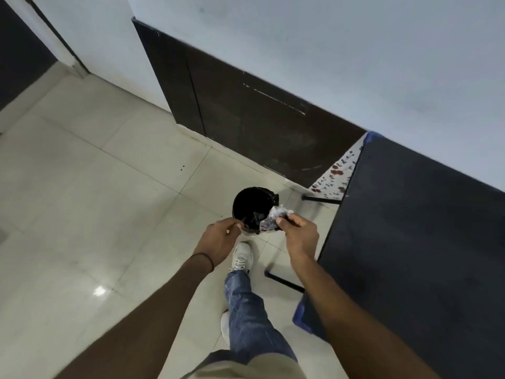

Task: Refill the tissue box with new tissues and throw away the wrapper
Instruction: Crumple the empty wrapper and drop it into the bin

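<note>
A small round bin lined with a black bag stands on the tiled floor ahead of my feet. My right hand pinches a crumpled clear plastic wrapper and holds it over the bin's right rim. My left hand hovers at the bin's near left rim with its fingers curled and nothing in it. The tissue box is not in view.
A dark table with black legs stands to the right, a patterned cloth beyond its far corner. A dark skirting panel runs along the white wall behind the bin. My white shoe is just short of the bin.
</note>
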